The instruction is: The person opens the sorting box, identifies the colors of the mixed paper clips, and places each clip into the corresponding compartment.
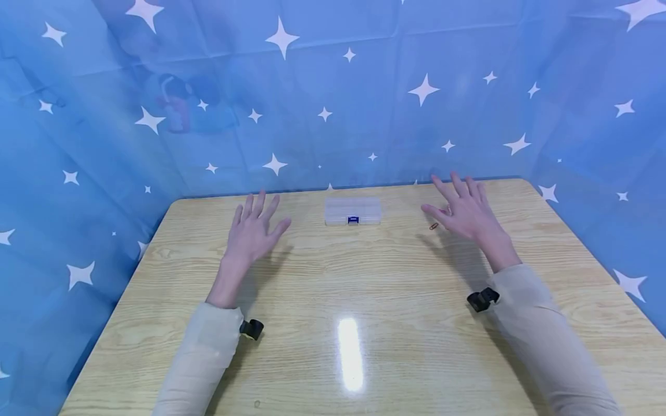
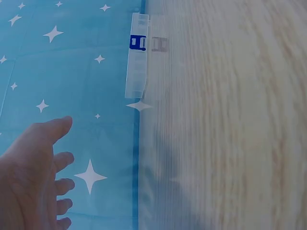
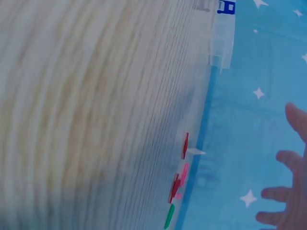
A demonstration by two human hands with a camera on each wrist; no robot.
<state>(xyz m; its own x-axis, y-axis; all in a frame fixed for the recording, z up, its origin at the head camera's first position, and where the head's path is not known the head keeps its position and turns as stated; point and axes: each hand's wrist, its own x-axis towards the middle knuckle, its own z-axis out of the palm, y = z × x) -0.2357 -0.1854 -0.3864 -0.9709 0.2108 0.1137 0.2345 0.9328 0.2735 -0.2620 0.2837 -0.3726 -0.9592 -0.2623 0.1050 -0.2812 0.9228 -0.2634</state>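
My left hand (image 1: 253,234) is held above the table with its fingers spread and nothing in them. The left wrist view shows the same hand (image 2: 33,167) from the thumb side. On the other side my right hand (image 1: 465,211) hovers with spread fingers, also holding nothing; part of that hand (image 3: 292,182) appears at the right wrist view's edge. Below it lie small coloured pieces: a red-brown loop (image 1: 434,226), and in the right wrist view a red piece (image 3: 185,146), a pink one (image 3: 184,173) and a green one (image 3: 169,216). Their exact kind is unclear.
A clear plastic box (image 1: 352,209) with a blue latch (image 1: 353,220) stands between the hands near the table's back edge. Its lid looks closed. Behind the wood-grain table (image 1: 312,289) hangs a blue curtain with white stars (image 1: 364,115). Dark cameras sit at both wrists.
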